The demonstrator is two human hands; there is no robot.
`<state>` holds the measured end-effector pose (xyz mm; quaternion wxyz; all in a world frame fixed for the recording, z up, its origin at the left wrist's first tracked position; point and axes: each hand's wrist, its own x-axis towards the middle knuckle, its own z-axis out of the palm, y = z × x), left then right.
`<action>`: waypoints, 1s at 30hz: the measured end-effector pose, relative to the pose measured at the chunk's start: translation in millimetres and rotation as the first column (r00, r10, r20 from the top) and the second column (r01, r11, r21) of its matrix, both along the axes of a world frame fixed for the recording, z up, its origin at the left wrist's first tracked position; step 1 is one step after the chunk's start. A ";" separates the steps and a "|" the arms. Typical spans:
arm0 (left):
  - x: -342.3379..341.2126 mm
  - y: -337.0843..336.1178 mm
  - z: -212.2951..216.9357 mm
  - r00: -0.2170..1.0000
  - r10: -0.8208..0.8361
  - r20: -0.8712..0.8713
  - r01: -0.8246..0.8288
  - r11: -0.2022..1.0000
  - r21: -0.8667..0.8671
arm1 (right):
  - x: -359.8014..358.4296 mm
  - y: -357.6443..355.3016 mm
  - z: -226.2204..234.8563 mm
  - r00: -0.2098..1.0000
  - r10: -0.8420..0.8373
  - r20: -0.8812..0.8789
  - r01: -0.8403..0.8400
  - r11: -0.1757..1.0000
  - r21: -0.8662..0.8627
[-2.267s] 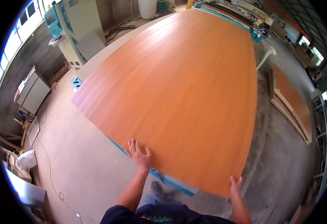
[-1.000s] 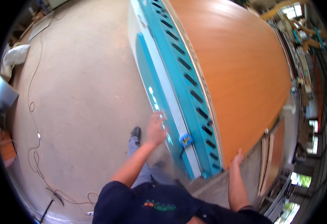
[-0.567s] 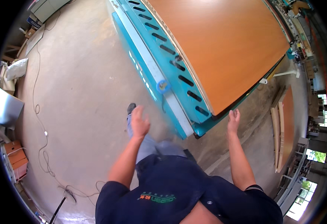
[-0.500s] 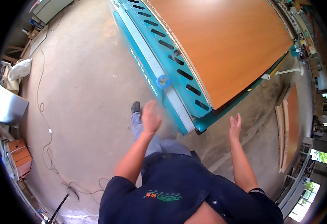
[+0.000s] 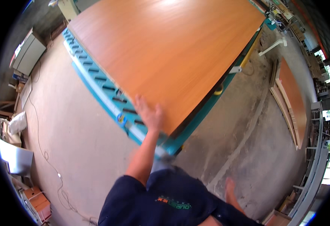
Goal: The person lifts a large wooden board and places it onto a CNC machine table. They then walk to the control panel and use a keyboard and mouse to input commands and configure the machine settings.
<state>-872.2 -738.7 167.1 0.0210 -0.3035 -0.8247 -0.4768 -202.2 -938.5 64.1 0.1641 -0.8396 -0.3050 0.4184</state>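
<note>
- A large orange wood-grain board (image 5: 172, 49) lies flat on a teal machine table (image 5: 108, 94), filling most of the upper part of the view.
- My left hand (image 5: 148, 113) rests on the near edge of the board close to its near corner, fingers spread and flat; it presses on the surface and is not closed around anything.
- Just left of that hand, the slotted teal rim of the table shows, with a small round blue-and-yellow knob (image 5: 121, 119) on its pale side rail.
- My right hand (image 5: 231, 190) hangs low and well apart from the board, over the bare concrete floor (image 5: 74, 150); it is blurred, looks loosely open and holds nothing.
- My dark blue shirt (image 5: 165, 199) fills the lower middle.
- Further right, more orange boards (image 5: 293, 101) lie stacked on the floor.
- On the left, a thin cable (image 5: 46, 158) trails across the floor, past a white sack (image 5: 17, 122) and a grey cabinet (image 5: 27, 52).
</note>
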 end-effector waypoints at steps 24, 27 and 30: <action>78.5 96.0 36.8 0.896 0.333 -0.295 -0.440 0.570 -0.694 | -19.3 681.2 23.4 0.678 0.673 -0.295 -0.594 0.738 0.320; 125.8 194.5 -1.9 0.846 0.364 -0.390 -0.529 0.477 -0.702 | 59.0 711.0 -24.8 0.719 0.632 -0.288 -0.613 0.773 0.166; 207.4 393.5 50.3 0.964 0.164 -0.209 -0.264 0.513 -0.817 | 150.2 734.6 -50.2 0.803 0.562 -0.200 -0.578 0.816 -0.026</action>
